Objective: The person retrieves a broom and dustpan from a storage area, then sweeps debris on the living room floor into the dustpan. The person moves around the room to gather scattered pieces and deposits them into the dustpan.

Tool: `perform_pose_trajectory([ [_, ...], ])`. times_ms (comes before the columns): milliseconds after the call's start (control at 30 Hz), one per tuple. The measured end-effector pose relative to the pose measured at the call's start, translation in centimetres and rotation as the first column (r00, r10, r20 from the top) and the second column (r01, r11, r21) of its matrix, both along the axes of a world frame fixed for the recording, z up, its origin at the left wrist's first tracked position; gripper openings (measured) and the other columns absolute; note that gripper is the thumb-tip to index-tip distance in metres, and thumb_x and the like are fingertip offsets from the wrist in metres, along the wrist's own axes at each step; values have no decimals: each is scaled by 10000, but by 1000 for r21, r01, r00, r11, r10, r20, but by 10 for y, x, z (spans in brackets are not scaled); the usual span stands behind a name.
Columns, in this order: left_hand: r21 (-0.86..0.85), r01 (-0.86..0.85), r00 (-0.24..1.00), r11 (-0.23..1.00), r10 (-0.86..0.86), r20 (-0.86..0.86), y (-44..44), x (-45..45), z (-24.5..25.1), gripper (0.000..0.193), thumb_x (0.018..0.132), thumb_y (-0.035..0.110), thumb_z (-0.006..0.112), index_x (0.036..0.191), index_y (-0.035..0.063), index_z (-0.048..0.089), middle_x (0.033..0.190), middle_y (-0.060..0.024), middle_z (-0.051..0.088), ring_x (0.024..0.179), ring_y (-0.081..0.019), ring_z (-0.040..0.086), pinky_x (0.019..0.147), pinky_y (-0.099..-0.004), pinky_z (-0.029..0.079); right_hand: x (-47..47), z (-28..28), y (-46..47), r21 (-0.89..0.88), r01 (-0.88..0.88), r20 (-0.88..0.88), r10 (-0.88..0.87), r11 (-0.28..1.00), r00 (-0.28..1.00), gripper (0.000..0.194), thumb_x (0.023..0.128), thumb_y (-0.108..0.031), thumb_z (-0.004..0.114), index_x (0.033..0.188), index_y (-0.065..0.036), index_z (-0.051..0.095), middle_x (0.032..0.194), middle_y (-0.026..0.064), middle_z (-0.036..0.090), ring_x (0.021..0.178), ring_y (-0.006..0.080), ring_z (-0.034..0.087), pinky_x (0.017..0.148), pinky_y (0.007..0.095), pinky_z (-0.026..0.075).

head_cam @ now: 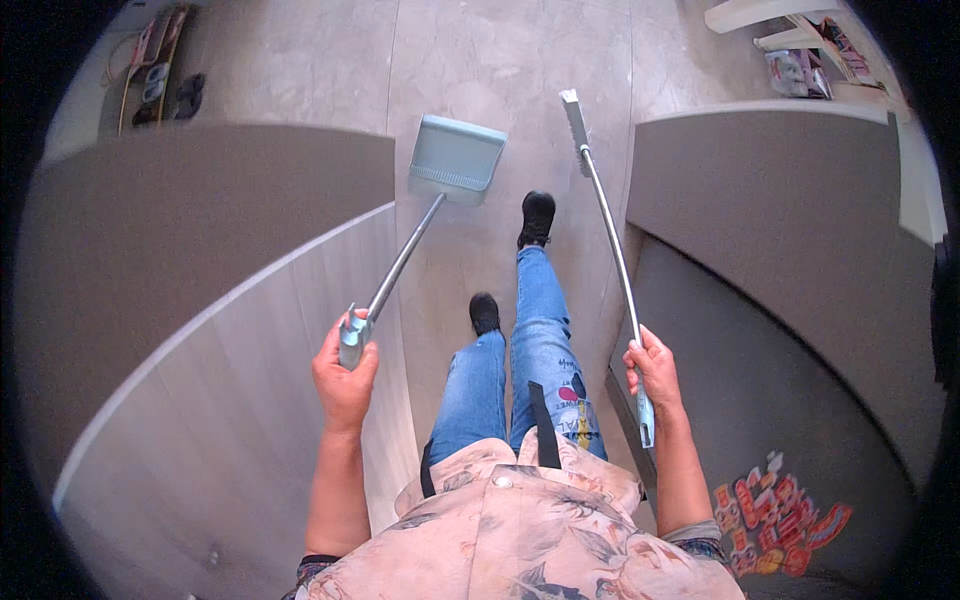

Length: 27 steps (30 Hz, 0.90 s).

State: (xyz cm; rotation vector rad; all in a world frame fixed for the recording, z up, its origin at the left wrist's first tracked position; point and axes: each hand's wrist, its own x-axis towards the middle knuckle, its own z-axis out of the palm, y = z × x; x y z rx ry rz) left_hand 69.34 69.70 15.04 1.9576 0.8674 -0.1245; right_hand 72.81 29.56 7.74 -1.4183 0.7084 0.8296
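My left hand (345, 379) is closed around the pale blue grip of a long-handled dustpan (457, 154). Its metal pole runs up and away to the light blue pan, which lies left of my forward shoe. In my right hand (654, 371) is the metal handle of a broom (616, 247), its light blue grip end sticking out below my fingers. The narrow broom head, with pale bristles, is at the upper middle, to the right of the pan and apart from it. Whether pan and broom head touch the floor I cannot tell.
Grey-brown panels flank me, a wood-grain one (247, 390) at left and a dark one (750, 360) at right with red stickers (780, 517). Grey floor (510, 45) stretches ahead. Shelves with goods (154, 75) stand far left; a white chair-like frame (787, 30) and packages (799, 71) are far right.
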Motion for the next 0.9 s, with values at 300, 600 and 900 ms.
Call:
perform_pose_trajectory([
  [300,-72,-115,992,991,111,-57,4,113,-19,328,794,-1,581,1117,45,614,742,33,560,617,-36,499,561,-207,414,164,-61,-16,-169,-65,-19,62,984,998,557,922,-145,511,1428,-61,294,676,-2,493,444,55,458,360,214,420],
  [600,38,217,969,975,-210,-129,57,298,-35,327,759,85,621,1085,58,633,685,-9,543,678,-47,487,639,-229,428,350,-110,23,-427,-64,-13,65,902,998,487,928,-124,455,1398,-85,330,645,12,463,438,86,464,359,246,427],
  [900,157,506,857,848,-474,-202,60,459,-56,356,685,180,589,1033,138,647,774,-200,632,758,-393,603,663,-443,481,337,-102,122,-463,-500,-238,441,732,865,588,878,-116,492,1428,-77,287,634,160,594,456,244,593,461,379,502],
])
